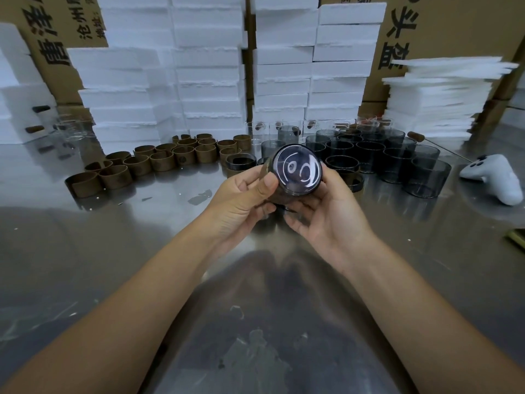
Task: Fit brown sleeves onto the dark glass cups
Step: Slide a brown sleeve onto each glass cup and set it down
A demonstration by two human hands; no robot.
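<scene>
Both hands hold one dark glass cup [298, 169] above the steel table, its round base tilted toward me and reflecting light. My left hand [244, 197] grips the cup's side, where a brown sleeve [265, 166] wraps it, thumb on top. My right hand [324, 206] cups it from the right and below, fingers curled under. Several loose brown sleeves [162, 160] stand in rows at the left back. Several bare dark glass cups [369, 155] cluster at the right back.
A steel table [113, 237] carries everything. White foam blocks [210, 66] and cardboard boxes stack up behind. Foam sheets [437, 100] pile at the right. A white controller [494, 177] lies at the far right. Clear glasses [71, 127] stand at the left back.
</scene>
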